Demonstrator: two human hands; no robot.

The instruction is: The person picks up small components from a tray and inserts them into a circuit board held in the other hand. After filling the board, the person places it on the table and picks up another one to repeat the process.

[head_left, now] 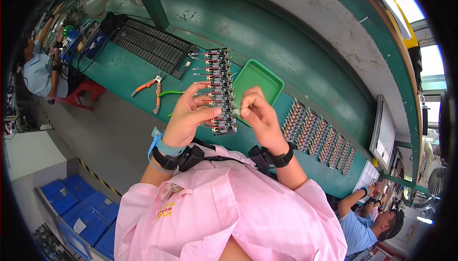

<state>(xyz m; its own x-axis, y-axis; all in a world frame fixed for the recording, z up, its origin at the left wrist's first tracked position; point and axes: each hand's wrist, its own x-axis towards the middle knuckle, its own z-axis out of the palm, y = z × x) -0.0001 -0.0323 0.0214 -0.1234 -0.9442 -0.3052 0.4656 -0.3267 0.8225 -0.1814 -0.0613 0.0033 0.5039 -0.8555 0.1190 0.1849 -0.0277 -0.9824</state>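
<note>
Our left hand [185, 118] is clamped on a black circuit-board strip [221, 87] with red wires, thumb across its face; the strip lies at the hand's 2 o'clock and runs from 12 to 6. Our right hand [259, 118] has thumb and forefinger close together by the strip's right edge, the strip at its 10 o'clock; we cannot tell whether a small part sits between them. At the strip's 2 o'clock, a green tray [261, 82] rests on the worktop [117, 78], its plain floor partly visible. At 10 o'clock we see a black tray [150, 45] filled with dark ribbed rows. Blue bins [90, 215] stand at 7 o'clock, white paper on one.
</note>
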